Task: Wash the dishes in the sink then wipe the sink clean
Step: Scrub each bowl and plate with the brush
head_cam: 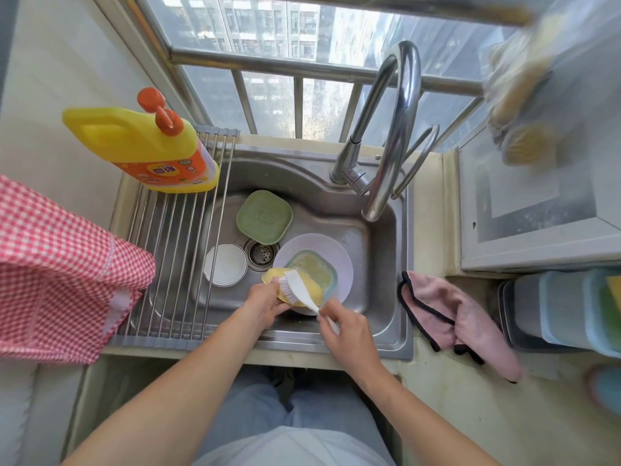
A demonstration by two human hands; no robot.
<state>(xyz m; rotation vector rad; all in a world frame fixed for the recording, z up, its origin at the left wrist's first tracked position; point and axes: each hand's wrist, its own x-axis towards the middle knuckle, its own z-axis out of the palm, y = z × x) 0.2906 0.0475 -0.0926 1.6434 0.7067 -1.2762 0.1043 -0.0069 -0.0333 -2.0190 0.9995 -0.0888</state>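
Both hands work over the near part of the steel sink point(379, 317). The left hand point(265, 306) has its fingers curled round the edge of a small yellow dish point(311, 280), holding it tilted. The right hand point(346, 327) pinches the white handle of a dish brush point(297, 287), whose bristled head lies against the yellow dish just beside the left fingertips. Directly beyond the hands sits a pale lilac plate point(336, 250) carrying a blue-rimmed square dish point(316, 270) with cloudy yellowish liquid in it (soapy, by the look of it). Left of the left hand stands a white bowl point(225, 264), with the drain point(260, 252) between it and the plate. Farther beyond the hands a green square plate point(263, 216) leans against the sink's back wall, below the faucet point(393, 129). A yellow detergent bottle point(141, 146) lies on a roll-up rack point(174, 264) to the far left. On the surface right of the right hand rests a pink cloth point(453, 321).
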